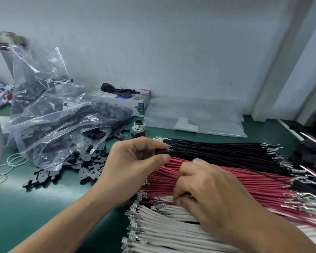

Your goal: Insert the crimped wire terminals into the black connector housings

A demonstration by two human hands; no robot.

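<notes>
My left hand [135,161] pinches a small black connector housing [161,152] between thumb and forefinger, just above the wire piles. A thin black wire [263,175] runs from it to the right. My right hand [206,190] lies over the red wires [254,181] and white wires [162,229], its fingertips curled and pinching at a white wire near its crimped terminal. Black wires [217,148] with metal terminals lie behind the red ones. Loose black housings [88,161] are scattered on the green mat to the left.
Clear plastic bags of black housings [62,121] fill the left side. A white box [124,99] stands by the wall, a spool with rubber bands [138,127] in front of it, a flat clear bag [199,117] beside it. Finished assemblies [310,154] lie at the right edge.
</notes>
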